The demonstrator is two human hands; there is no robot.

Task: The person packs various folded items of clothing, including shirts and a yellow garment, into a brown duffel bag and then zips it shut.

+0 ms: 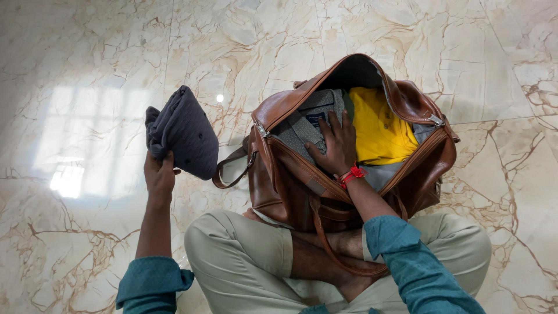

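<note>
Leftmost, the left hand is raised at about 9 o'clock from the bag, fingers closed around the lower edge of a folded dark grey garment. Garment held up off the floor, bunched, with small buttons or dots showing on its face; its right edge sits just beside the bag's strap but apart from it. Teal sleeve pushed up the left forearm.

Behind all of it: polished marble floor, cream with brown veins, window glare at 9 o'clock.

Centre: brown leather bag, zip mouth wide open, standing on the floor against the person's crossed legs in pale trousers. A loop strap hangs off the bag's left end, at 9 o'clock; another strap trails down at 6 o'clock over a bare foot.

Inside the bag, left half: grey folded clothing with a dark label. The right hand lies on it, palm down, fingers spread flat and pressing, gripping nothing that can be seen. Red thread band at the wrist, which crosses the bag's near rim at 6 o'clock.

Right half of the bag, 3 o'clock from that hand: yellow garment, folded, touching the grey clothing, with grey cloth under its lower edge. Metal buckle on the bag's right end.
</note>
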